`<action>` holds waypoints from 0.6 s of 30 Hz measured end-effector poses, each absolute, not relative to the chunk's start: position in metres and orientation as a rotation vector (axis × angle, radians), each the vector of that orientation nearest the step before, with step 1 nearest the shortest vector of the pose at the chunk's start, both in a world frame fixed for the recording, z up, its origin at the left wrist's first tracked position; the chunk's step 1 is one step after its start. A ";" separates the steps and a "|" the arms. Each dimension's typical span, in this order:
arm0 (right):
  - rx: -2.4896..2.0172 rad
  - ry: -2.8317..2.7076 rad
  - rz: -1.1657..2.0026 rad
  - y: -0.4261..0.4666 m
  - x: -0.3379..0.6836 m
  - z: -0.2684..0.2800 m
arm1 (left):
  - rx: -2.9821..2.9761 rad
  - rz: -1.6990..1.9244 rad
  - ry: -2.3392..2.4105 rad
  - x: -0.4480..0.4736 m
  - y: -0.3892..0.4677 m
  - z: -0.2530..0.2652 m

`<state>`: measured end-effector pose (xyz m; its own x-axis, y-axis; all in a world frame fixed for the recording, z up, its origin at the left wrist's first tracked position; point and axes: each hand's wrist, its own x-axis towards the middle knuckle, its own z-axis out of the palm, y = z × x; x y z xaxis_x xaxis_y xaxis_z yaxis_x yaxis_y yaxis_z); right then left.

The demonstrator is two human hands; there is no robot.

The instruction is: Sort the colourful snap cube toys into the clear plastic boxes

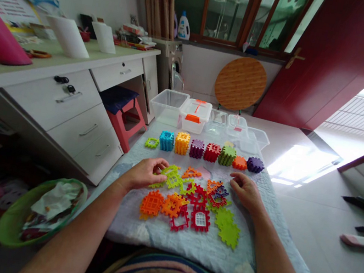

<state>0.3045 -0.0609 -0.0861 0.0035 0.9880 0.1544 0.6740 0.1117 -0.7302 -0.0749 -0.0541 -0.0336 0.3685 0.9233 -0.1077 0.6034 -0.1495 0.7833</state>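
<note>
The left hand rests on the yellow-green tiles at the near-left edge of the loose pile, its grip narrow, fingertips pinching one tile's edge; whether that tile is lifted clear of the cloth cannot be told. The right hand lies at the pile's right edge, grip loose and holding nothing, fingertips just beside a red and blue tile.

The tiles overlap and their toothed edges interlock, so pulling 1 is likely to drag neighbours with it, and the orange tiles and green tiles lie near the front of the cloth, where a dragged piece could slide off into the lap. The cloth itself looks soft and could ruck under a sweeping wrist.

Beyond the pile stands a row of 5 built cubes with flatter pieces at its ends; a reach over them toward the clear boxes could knock one over. A green basket sits low at the left, beside the worktop's drawers.
</note>
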 end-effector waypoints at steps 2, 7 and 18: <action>-1.629 -1.736 0.603 -0.061 0.304 -0.086 | 1.836 0.554 1.322 -0.082 -0.051 -0.032; -1.630 -1.736 0.592 -0.061 0.304 -0.085 | 1.886 0.591 1.384 -0.100 -0.045 -0.030; -1.643 -1.749 0.577 -0.061 0.305 -0.085 | 2.157 0.310 1.968 -0.108 -0.051 -0.042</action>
